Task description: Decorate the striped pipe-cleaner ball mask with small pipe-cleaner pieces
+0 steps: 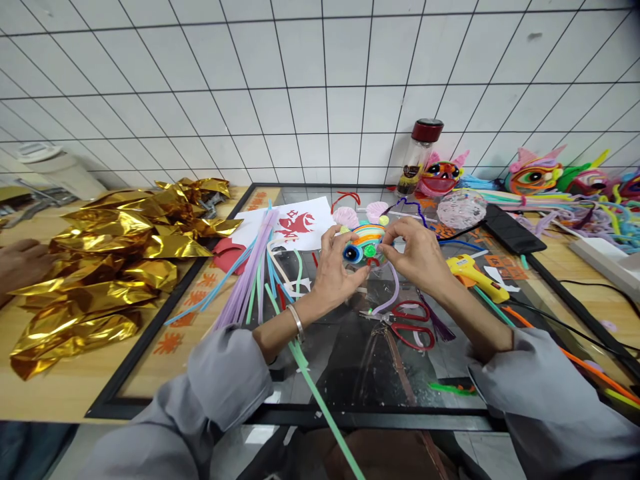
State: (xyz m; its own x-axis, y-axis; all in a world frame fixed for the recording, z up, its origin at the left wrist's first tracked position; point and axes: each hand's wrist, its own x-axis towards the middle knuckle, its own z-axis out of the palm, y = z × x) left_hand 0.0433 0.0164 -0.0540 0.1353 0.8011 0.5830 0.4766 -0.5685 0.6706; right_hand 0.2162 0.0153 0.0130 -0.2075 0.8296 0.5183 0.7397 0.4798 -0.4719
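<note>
A colourful animal head (371, 235) made of pipe cleaners is between my two hands above the glass board. It has striped bands, one blue eye (353, 253), a green nose (370, 251) and pink fluffy ears (377, 212). My left hand (336, 267) grips its left side, thumb underneath. At its right edge, my right hand (416, 252) is closed with thumb and fingertips against the face; any small piece between them is hidden. Red-handled scissors (413, 325) lie below the hands, by a purple tassel (440, 323). Lilac pipe cleaners (247, 280) lie left of my left hand.
Crumpled gold foil (120, 233) covers the left side, with another person's hand (25, 267) beside it. On the right lie a yellow glue gun (477, 277), its cord and a black phone (515, 228). A glass bottle (417, 157) and finished heads (534, 175) stand by the wall.
</note>
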